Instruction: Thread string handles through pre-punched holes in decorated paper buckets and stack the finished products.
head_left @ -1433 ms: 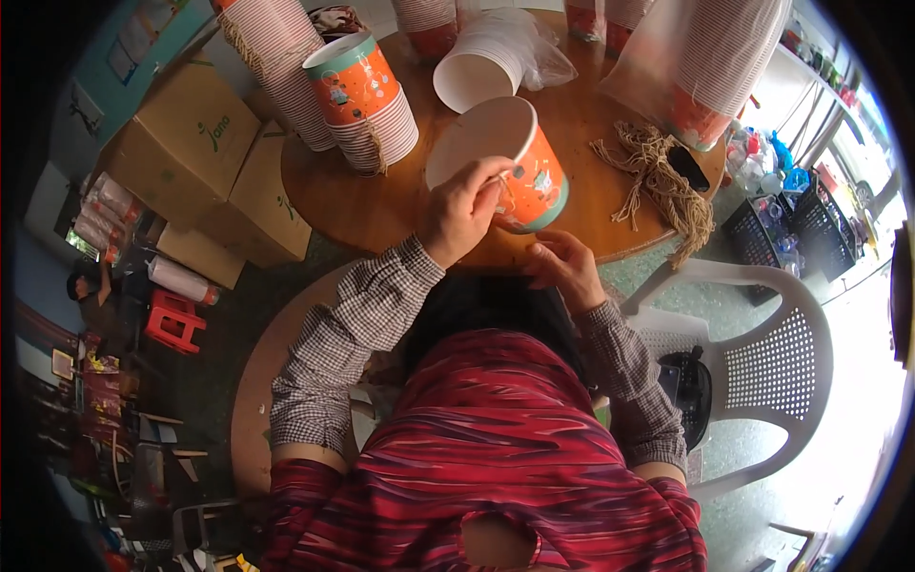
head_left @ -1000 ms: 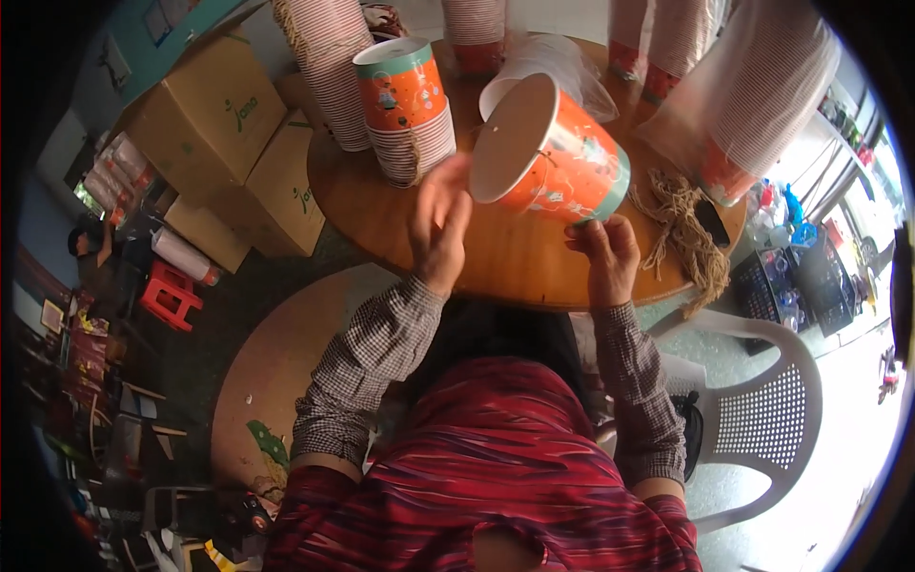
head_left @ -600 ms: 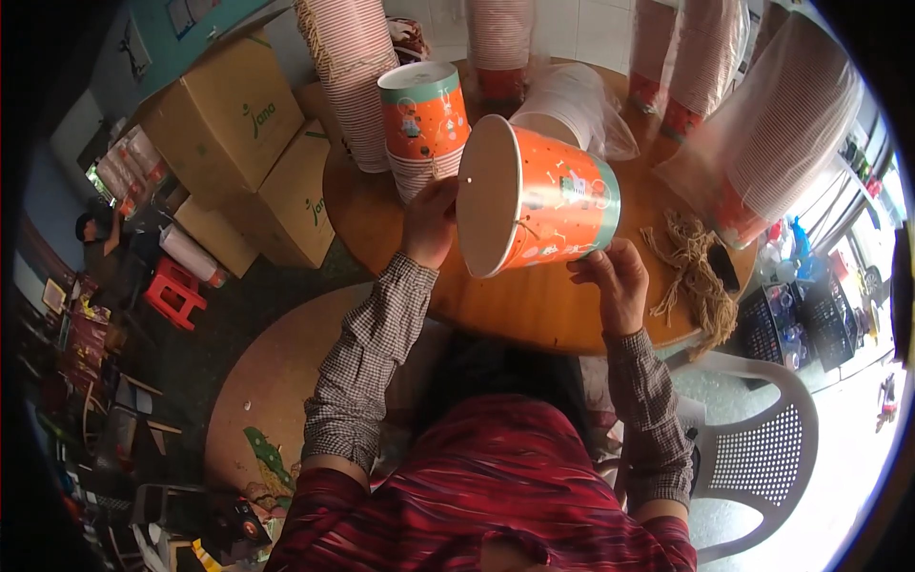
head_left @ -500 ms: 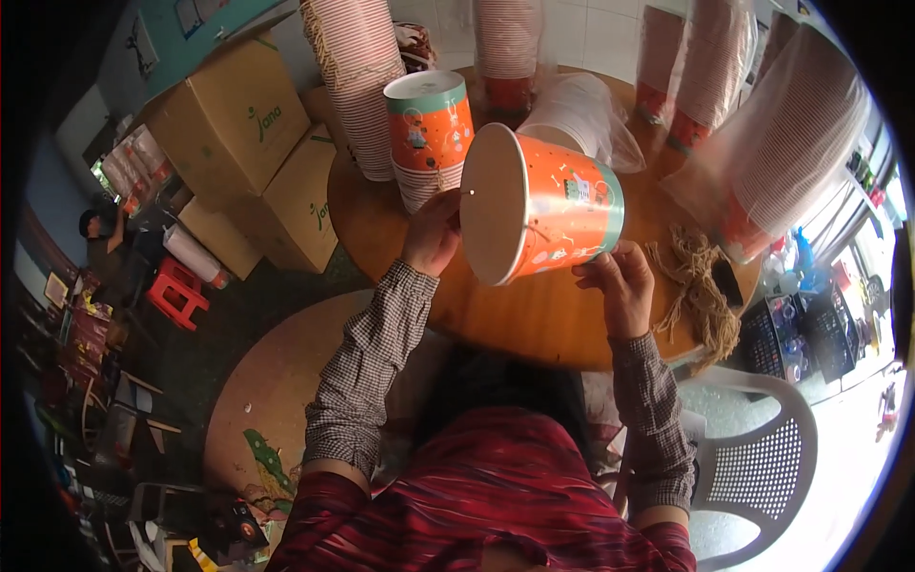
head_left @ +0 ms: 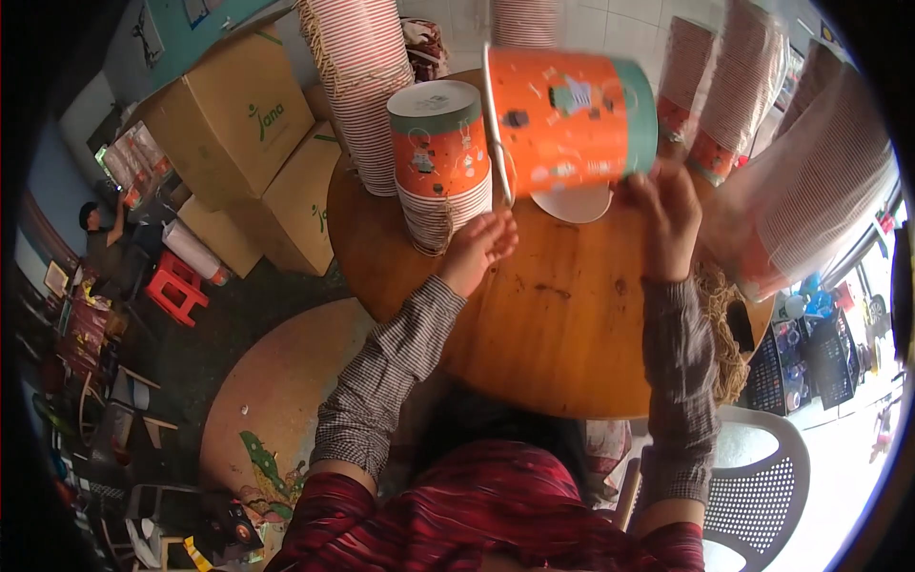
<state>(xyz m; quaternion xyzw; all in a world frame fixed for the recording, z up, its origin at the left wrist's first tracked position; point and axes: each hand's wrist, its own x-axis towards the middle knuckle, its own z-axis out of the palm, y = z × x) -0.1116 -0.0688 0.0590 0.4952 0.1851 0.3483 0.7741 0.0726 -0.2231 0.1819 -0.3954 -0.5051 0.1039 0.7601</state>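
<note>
The person's right hand (head_left: 672, 214) has a narrow grip, thumb and fingers closed at the lower edge of the green base of an orange paper bucket (head_left: 577, 114). The hand is smeared by motion, so I can't make out each finger. The left hand (head_left: 479, 250) is half curled, its fingertips gathered just below the bucket's rim, close to a cord (head_left: 501, 157) that runs down there; whether its grip has caught the cord I can't tell.

The bucket is held on its side above the wooden counter (head_left: 534, 315), rim to the left and base to the right. Just beside the left hand stands a short stack of upturned buckets (head_left: 440, 157), with a taller stack (head_left: 362, 105) behind it. A heap of cords (head_left: 726, 367) lies by the right forearm.

Half a second ago the bucket's pale mouth was turned partly into view; now I see only its printed side wall. It has moved away from the person's body and covers more of the far side of the counter. The left hand, then at the mouth's left edge, has come under the rim, while the right has stayed at the base.
</note>
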